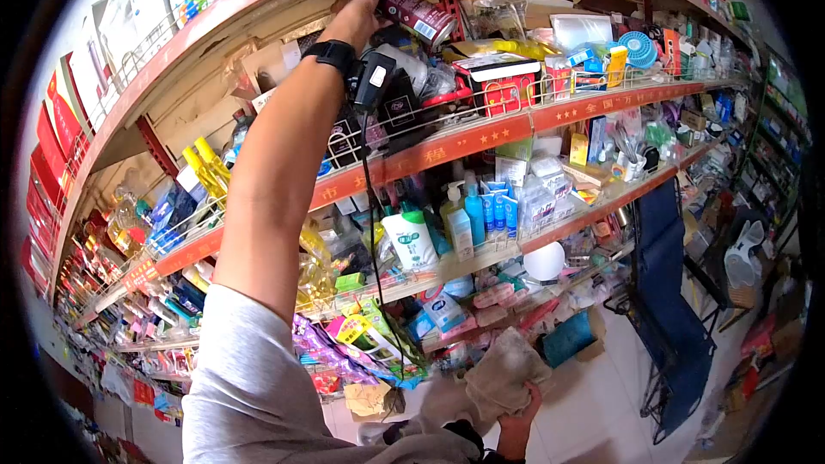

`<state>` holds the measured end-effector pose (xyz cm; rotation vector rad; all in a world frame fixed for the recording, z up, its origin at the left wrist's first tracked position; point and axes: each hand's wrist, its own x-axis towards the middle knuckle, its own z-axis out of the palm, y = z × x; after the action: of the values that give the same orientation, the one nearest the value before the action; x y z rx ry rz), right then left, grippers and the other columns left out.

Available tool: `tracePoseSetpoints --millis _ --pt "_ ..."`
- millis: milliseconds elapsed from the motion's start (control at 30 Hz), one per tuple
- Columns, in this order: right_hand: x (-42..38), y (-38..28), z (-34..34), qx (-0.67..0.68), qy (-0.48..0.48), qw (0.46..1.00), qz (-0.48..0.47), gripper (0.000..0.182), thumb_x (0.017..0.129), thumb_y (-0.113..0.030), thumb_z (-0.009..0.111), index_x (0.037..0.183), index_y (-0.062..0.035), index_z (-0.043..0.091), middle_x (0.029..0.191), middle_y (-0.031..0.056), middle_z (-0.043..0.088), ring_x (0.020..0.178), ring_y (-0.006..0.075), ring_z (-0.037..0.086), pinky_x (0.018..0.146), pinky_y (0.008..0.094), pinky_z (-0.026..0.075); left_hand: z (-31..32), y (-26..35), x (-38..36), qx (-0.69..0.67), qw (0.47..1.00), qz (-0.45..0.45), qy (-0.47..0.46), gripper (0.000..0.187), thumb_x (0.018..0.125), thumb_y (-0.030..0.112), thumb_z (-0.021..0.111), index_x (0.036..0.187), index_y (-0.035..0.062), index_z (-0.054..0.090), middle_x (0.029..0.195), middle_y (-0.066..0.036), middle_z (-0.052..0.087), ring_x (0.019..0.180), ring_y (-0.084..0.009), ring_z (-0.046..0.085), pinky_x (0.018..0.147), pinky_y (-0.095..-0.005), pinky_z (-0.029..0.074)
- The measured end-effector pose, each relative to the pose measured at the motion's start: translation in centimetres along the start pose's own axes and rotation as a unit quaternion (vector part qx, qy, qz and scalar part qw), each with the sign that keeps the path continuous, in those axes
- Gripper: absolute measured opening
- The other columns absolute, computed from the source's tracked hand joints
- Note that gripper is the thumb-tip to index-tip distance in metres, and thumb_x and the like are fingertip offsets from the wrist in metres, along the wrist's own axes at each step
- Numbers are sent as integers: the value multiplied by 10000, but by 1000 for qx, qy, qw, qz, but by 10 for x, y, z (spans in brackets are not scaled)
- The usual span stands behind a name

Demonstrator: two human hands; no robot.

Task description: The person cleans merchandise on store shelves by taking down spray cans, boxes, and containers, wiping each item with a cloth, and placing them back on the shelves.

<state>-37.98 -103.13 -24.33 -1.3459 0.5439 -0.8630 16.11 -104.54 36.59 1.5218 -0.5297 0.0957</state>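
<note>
My left arm reaches up to the upper shelf, where my left hand (pixel 363 7) is closed around the upper end of a dark red spray can (pixel 414 13). The can is tilted, its base pointing right and down. Around that wrist is a black band (pixel 333 55), beside a small dark device (pixel 375 80) with a hanging cable. Low in view, my right hand (pixel 519 419) grips a greyish-brown cloth (pixel 507 374) by its lower right edge, above the floor. Some fingers of both hands are hidden.
Red-edged shelves (pixel 601 105) with wire rails hold crowded goods. A red box (pixel 500 84) stands below the can, near black boxes (pixel 402 107). White bottles (pixel 410 239) are lower down. A dark blue folding chair (pixel 666 301) stands on the right.
</note>
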Motion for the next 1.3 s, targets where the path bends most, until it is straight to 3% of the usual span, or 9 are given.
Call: tracePoseSetpoints --millis 367,433,567,800,933,1067,1133,1233,1300 --pt "-27 -41 2 95 -18 994 56 900 503 83 795 1294 -77 396 1291 131 423 1257 281 430 1096 425 336 -37 6 -29 -33 999 -6 17 295 847 361 679 1042 156 597 935 -47 668 846 -254 648 729 -486 546" --pt "-31 -15 -2 -88 -8 996 13 894 520 95 782 1303 -85 390 1297 127 422 1256 277 432 1091 429 342 -49 6 -41 -54 998 11 -16 307 851 364 679 1052 149 593 936 -53 665 844 -247 649 708 -469 561" --pt "-31 40 -11 -24 -28 994 -99 892 524 103 780 1304 -87 390 1314 123 421 1257 284 434 1080 431 357 -60 15 -79 -71 997 -2 -15 325 868 374 664 1059 122 588 926 -66 657 820 -209 650 646 -409 605" --pt "12 -21 9 324 -50 926 185 414 825 -122 613 1224 -75 516 1295 68 500 1225 248 475 1013 436 437 -122 -12 -162 -162 983 -62 -61 442 834 317 743 1112 43 534 886 -87 628 836 -232 672 729 -390 619" --pt "7 16 1 1 -41 998 -44 375 851 -256 581 1190 -94 592 1200 56 590 1165 221 531 985 397 462 -147 -23 -262 -300 947 -63 -94 485 836 287 736 1146 -15 517 1062 -131 633 995 -256 654 900 -445 559" --pt "13 -92 49 217 -25 955 202 378 812 -283 609 1141 -98 609 1125 49 623 1075 206 587 936 373 494 -187 -49 -330 -449 871 -132 -149 516 907 392 634 1223 -8 553 1207 -167 632 1123 -289 603 1044 -463 436" --pt "23 -86 66 368 -4 853 370 341 815 -265 602 1103 -84 616 1119 58 624 1057 210 595 903 370 513 -199 -53 -364 -487 851 -133 -145 472 910 394 628 1189 15 594 1127 -165 669 1005 -285 657 924 -452 527" --pt "9 -116 102 391 -22 845 364 337 801 -219 637 1116 -99 625 1112 56 628 1040 238 601 905 393 507 -213 -55 -399 -505 845 -140 -101 380 921 353 621 1169 64 630 1038 -114 707 863 -262 699 796 -441 589" --pt "10 -96 113 341 -90 878 325 379 803 -211 633 1160 -86 604 1138 75 625 1059 252 603 912 405 511 -239 -73 -401 -590 760 -144 -230 538 896 389 654 1237 -2 510 1177 -169 629 1094 -281 623 1015 -462 477"
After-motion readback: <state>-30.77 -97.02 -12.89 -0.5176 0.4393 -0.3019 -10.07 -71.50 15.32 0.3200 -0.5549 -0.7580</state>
